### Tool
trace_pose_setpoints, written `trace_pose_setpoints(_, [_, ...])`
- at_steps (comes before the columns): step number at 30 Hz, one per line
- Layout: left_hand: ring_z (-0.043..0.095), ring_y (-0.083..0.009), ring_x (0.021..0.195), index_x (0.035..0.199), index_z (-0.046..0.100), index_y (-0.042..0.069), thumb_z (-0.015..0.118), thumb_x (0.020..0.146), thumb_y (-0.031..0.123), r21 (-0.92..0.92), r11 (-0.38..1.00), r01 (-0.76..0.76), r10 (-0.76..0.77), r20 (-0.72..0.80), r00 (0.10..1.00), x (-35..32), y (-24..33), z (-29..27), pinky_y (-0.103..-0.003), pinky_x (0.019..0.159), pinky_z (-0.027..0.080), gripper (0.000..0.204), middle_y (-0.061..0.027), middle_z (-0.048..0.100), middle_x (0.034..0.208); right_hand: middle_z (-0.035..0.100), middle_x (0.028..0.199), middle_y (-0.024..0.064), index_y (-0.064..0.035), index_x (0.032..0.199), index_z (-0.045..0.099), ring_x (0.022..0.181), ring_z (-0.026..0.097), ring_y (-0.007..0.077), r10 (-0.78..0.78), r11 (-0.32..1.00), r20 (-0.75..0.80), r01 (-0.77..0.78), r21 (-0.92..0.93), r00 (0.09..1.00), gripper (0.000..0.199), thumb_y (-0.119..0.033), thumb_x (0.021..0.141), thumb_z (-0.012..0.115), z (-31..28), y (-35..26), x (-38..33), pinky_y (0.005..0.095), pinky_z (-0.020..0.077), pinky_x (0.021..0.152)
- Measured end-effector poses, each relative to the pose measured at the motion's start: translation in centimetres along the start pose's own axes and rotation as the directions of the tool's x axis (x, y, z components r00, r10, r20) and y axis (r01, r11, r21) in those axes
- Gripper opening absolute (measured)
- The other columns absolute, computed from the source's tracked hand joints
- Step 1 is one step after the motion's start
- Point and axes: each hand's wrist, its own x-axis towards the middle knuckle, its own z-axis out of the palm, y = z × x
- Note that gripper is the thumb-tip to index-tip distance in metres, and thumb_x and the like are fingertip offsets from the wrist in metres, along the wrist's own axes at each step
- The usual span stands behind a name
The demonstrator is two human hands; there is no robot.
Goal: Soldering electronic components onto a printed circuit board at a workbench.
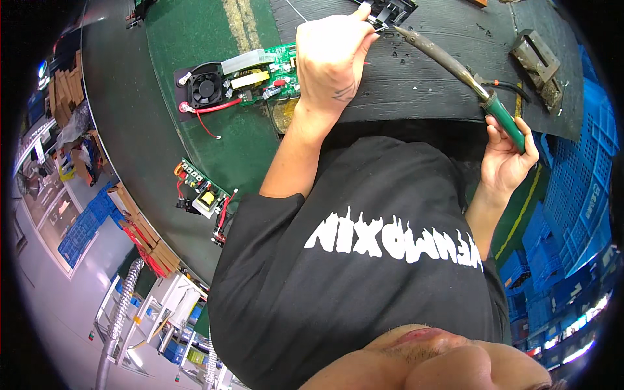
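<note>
My right hand (pixel 502 164) grips the green handle of a soldering iron (pixel 448 62). The iron slants up and left, its tip close to a black slotted part (pixel 392 12) at the top edge. Beside that part my left hand (pixel 330 57) is closed, thumb and fingers pinched near a small pale metal end; what exactly they hold is largely hidden. A thin pale wire (pixel 297 10) runs out above the left hand. Partly behind this hand lies a green circuit board (pixel 284 60) with a black fan (pixel 206 88) and a red lead.
A smaller circuit board (pixel 203 194) with wires lies at the left on the green mat (pixel 240 151). The iron works over a black board (pixel 416 94). A metal block stand (pixel 536 57) sits at the right, with blue crates (pixel 578 188) beyond the table edge.
</note>
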Motion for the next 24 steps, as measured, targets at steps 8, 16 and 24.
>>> trace_pose_setpoints(8, [0.064,-0.0249,0.079,0.086,0.066,0.005,0.076,0.073,0.005,0.006,1.000,0.000,0.001,-0.079,0.997,-0.9,-0.8,1.3,-0.036,0.072,0.043,0.017,-0.0088,0.070,0.095,0.066,0.108,0.0304,0.0070,0.113,0.062,0.095,0.069,0.0421,0.014,1.000,-0.005,-0.014,-0.006,1.000,0.042,-0.027,0.094,0.047,0.7,0.5,0.4,0.0400,0.0605,0.083])
trace_pose_setpoints(16, [0.064,-0.0210,0.077,0.084,0.066,0.006,0.076,0.074,0.009,-0.008,0.999,-0.035,0.033,-0.172,0.985,-1.8,-1.7,2.3,-0.034,0.070,0.042,0.015,-0.0044,0.072,0.099,0.065,0.108,0.0311,0.0081,0.113,0.062,0.096,0.068,0.0426,0.023,1.000,-0.011,-0.023,-0.012,1.000,0.042,-0.027,0.095,0.047,0.5,0.8,0.6,0.0401,0.0606,0.083])
trace_pose_setpoints(24, [0.064,-0.0292,0.083,0.090,0.067,0.002,0.076,0.072,0.000,0.053,0.999,-0.010,0.012,-0.036,0.999,0.1,0.3,0.4,-0.038,0.075,0.044,0.020,-0.0126,0.070,0.092,0.065,0.108,0.0314,0.0083,0.113,0.061,0.096,0.068,0.0426,0.025,1.000,-0.023,-0.025,-0.010,0.999,0.042,-0.027,0.095,0.047,0.3,0.8,0.6,0.0402,0.0606,0.082])
